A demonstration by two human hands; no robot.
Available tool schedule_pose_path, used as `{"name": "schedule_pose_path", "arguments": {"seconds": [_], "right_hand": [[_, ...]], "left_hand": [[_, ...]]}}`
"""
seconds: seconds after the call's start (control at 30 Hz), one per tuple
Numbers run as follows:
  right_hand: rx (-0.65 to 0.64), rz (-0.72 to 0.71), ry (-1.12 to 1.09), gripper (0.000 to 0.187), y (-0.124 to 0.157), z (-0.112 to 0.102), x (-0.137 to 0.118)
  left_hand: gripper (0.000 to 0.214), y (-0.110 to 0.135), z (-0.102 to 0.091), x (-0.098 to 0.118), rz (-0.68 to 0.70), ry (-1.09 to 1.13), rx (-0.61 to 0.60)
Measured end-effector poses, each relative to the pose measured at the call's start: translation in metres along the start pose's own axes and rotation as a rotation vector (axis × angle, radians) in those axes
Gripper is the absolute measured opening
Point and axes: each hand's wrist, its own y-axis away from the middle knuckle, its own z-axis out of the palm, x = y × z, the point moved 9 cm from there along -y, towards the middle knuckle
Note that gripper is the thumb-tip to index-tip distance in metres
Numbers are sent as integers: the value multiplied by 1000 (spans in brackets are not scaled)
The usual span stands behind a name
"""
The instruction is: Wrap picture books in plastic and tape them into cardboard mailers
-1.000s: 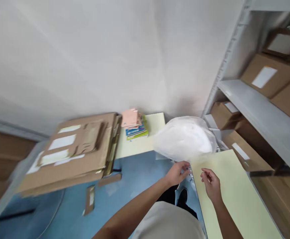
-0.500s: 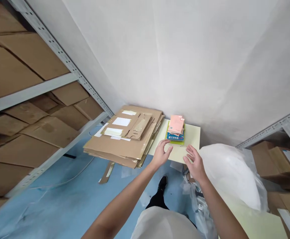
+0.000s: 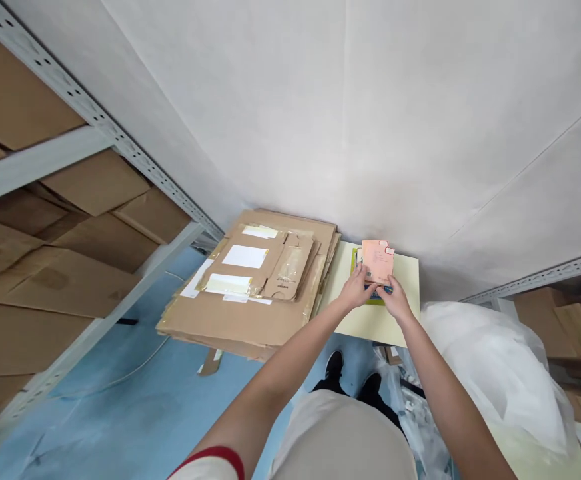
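Both hands have gone forward from above the bare counter edge half a second ago and now meet at the small pile by the wall. The left hand [image 3: 355,288] pinches the lower left corner of the pink packet [image 3: 378,261], and the right hand [image 3: 395,300] pinches its lower right corner, so the packet is grasped between the two, just right of the frame's centre. It bears small dark print and a white tab at its top right corner, too small to read. Under it lies a stack of booklets [image 3: 372,298], with green and blue edges showing between the hands.

The stack rests on a pale yellow counter [image 3: 370,327] that meets the white wall [image 3: 370,120]. Just left of it, flattened cardboard [image 3: 250,300] lies in a thick heap. It carries white labels [image 3: 244,256] whose writing cannot be read. At the left of the frame a grey metal shelf [image 3: 35,160] holds brown boxes [image 3: 90,183]. A white plastic bag [image 3: 490,367] bulges at lower right, and blue floor [image 3: 120,413] fills the lower left.
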Motion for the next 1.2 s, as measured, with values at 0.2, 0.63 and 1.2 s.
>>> {"name": "schedule_pose_path", "arguments": {"seconds": [0.2,0.63,1.2], "right_hand": [[4,113,55,47,-2,4,10],[103,287,-457,56,40,6,30],[356,-182,40,15,115,-64,-96]], "left_hand": [[66,0,12,-7,-39,-39,-44],[45,42,6,-44,-290,505,107],[67,75,25,64,-87,887,-97]]}}
